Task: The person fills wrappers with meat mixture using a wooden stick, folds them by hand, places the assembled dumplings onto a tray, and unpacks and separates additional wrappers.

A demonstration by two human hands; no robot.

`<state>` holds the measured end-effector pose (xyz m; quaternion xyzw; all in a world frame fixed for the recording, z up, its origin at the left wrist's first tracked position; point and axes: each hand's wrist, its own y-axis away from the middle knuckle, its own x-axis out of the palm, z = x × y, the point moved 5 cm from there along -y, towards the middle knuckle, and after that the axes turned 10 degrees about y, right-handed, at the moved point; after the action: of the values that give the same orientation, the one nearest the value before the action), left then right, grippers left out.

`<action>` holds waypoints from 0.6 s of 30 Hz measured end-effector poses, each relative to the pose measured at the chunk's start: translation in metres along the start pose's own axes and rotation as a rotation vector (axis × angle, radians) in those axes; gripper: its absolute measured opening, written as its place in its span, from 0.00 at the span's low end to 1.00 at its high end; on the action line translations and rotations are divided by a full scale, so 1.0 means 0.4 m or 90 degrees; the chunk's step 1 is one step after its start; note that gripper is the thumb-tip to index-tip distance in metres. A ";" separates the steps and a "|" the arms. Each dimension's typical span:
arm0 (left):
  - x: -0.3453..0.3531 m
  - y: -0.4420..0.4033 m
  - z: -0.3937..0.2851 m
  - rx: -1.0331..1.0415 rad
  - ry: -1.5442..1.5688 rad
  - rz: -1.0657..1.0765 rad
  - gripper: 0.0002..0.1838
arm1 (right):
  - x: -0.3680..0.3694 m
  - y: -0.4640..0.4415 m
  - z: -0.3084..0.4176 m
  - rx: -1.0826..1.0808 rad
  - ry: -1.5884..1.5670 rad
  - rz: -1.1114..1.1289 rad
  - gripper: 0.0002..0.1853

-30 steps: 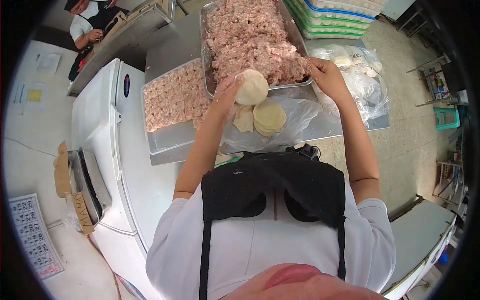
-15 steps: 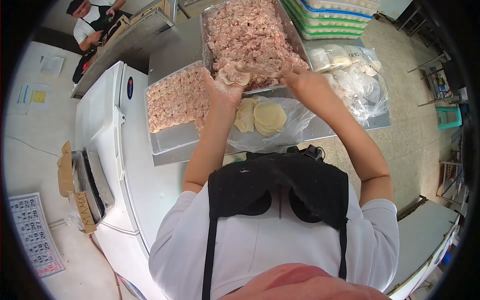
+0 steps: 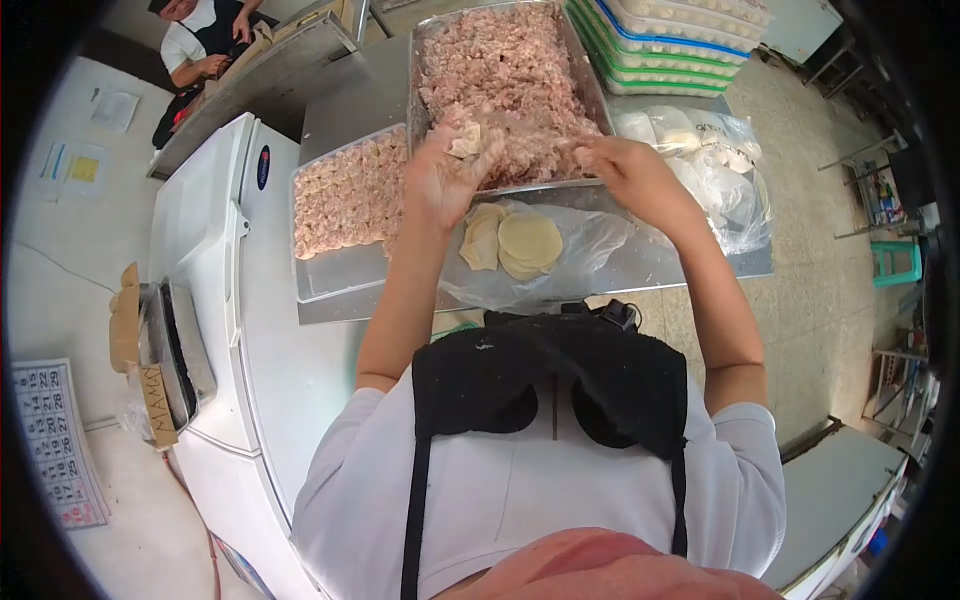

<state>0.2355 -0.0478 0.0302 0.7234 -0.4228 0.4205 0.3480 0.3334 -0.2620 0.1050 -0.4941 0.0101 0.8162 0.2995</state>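
My left hand [image 3: 440, 185] is closed around a filled dumpling [image 3: 464, 140], its pale wrapper gathered up, over the near left corner of the meat pan. My right hand [image 3: 640, 178] is at the pan's near right edge, fingers pinched on what looks like a thin spatula, blurred against the meat. Pink minced meat [image 3: 505, 65] fills the deep metal pan [image 3: 597, 98]. Below my hands, round dough wrappers [image 3: 530, 240] lie stacked on a clear plastic bag [image 3: 590, 255]. Left of my left hand, rows of open-topped dumplings [image 3: 345, 190] sit in a clear tray [image 3: 335, 285].
Stacked trays with green and blue rims [image 3: 665, 70] stand at the back right. Plastic bags of white rounds [image 3: 715, 165] lie on the table's right side. A white freezer [image 3: 200, 270] borders the left. Another person [image 3: 205, 45] works at a counter far left.
The wrapper in my left hand was spread flat with meat and is now gathered up. My right hand has shifted slightly right. The view has tilted a little.
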 end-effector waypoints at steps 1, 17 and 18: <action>0.031 0.030 -0.007 -0.002 -0.162 0.056 0.36 | -0.015 0.001 -0.012 0.037 -0.018 0.020 0.16; 0.079 -0.003 -0.022 0.143 -1.062 0.010 0.42 | -0.046 -0.043 -0.173 -0.045 0.043 0.154 0.13; 0.080 0.008 -0.027 0.153 -1.071 -0.021 0.43 | -0.037 -0.055 -0.208 -0.047 0.115 0.183 0.14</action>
<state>0.2385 -0.0501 0.0638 0.8334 -0.4825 -0.2204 -0.1548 0.4161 -0.2771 0.0807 -0.5693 0.0773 0.8028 0.1595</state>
